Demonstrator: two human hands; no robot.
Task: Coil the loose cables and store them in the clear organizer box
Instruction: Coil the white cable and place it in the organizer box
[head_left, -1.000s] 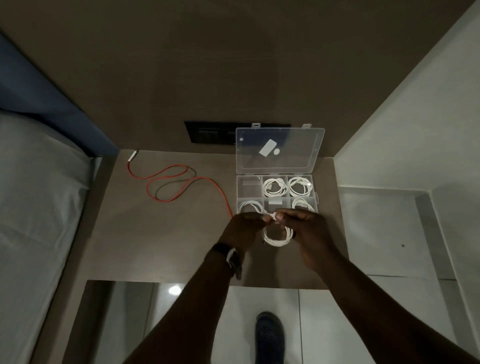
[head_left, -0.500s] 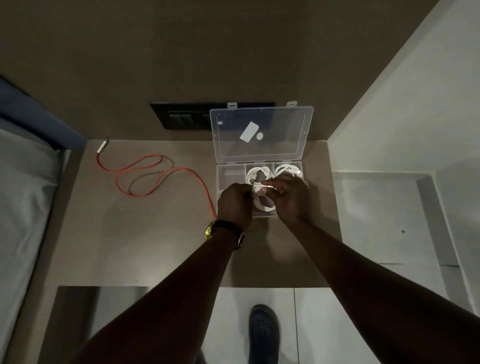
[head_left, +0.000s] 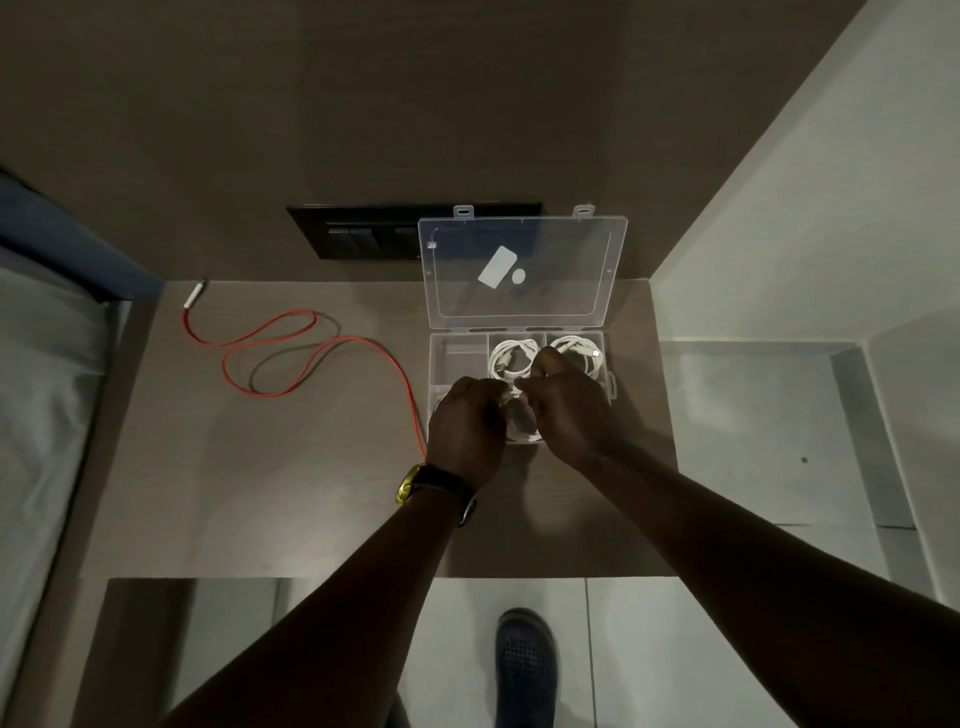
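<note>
The clear organizer box (head_left: 457, 358) sits open on the brown table, its lid (head_left: 524, 270) leaning back against the wall. Two coiled white cables lie in the back compartments, one in the middle (head_left: 511, 358) and one at the right (head_left: 582, 353). My left hand (head_left: 467, 431) and my right hand (head_left: 566, 410) meet over the front middle compartment, both pinching a coiled white cable (head_left: 524, 434) that hangs into it. A loose red cable (head_left: 291, 358) snakes across the table to the left of the box, its near end hidden behind my left wrist.
A black switch panel (head_left: 358, 234) is on the wall behind the box. A bed (head_left: 41, 415) borders the table on the left. The table's front edge (head_left: 311, 574) drops to a tiled floor where a dark shoe (head_left: 524, 665) shows.
Both hands have carried the coiled white cable forward from in front of the box to over its front compartments and lowered it in. The red cable has not moved.
</note>
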